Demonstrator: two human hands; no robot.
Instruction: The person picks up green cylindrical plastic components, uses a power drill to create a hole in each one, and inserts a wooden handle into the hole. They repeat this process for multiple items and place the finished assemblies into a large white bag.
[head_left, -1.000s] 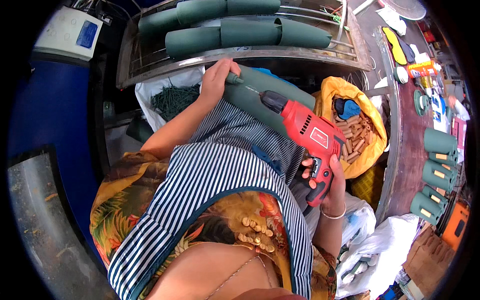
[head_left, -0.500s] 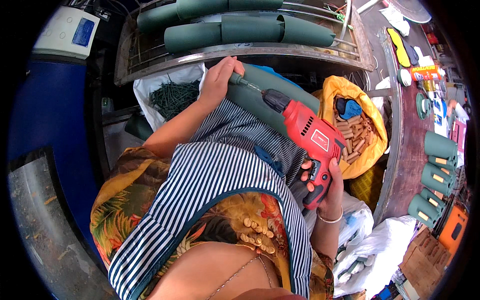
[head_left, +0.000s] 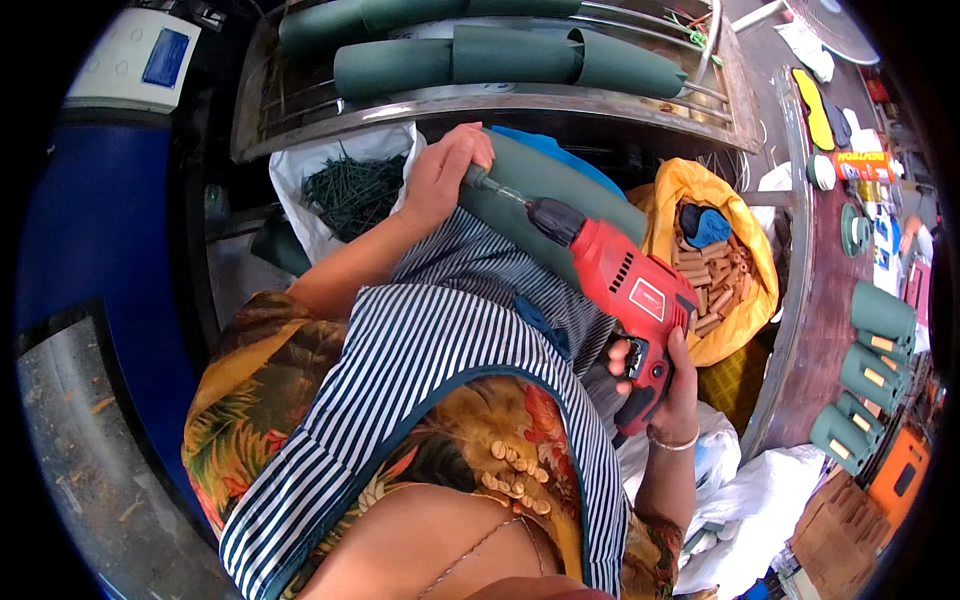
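Right hand (head_left: 678,385) had its fingers curled around the red drill (head_left: 640,285). Left hand (head_left: 447,178) had its fingers bunched together at the left end of a green tube (head_left: 565,190) (couldn't tell what they pinched) over the striped apron (head_left: 430,345).

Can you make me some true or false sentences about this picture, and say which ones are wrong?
1. The right grip holds the drill. True.
2. The drill is blue. False: it is red, with a black front.
3. The left grip is at one end of the big green piece. True.
4. The yellow bag is full of green sticks. False: the yellow bag has brown pieces in it.
5. The drill is inside the yellow bag. False: it is in the right grip, in front of the big green piece.
6. Thin green sticks are in the white bag near the left grip. True.
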